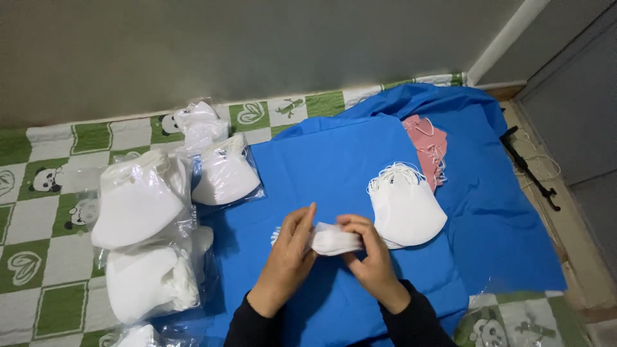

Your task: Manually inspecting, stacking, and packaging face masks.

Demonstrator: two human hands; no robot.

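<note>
I see a green-and-white checked mat (61,308) with panda prints covering the floor, and a blue cloth (334,167) spread over its middle and right. On the left, clear bags of white masks (138,205) are heaped from near to far, touching the cloth's left edge. Right of centre on the cloth sits a loose stack of white masks (408,205), with a smaller pink stack (429,151) just beyond it. Far right, a black tool (530,170) lies on bare floor. Near centre, the left hand (286,260) and right hand (369,260) both pinch one folded white mask (334,241) between them, fingers closed on its ends, just above the cloth, beside the white stack.
</note>
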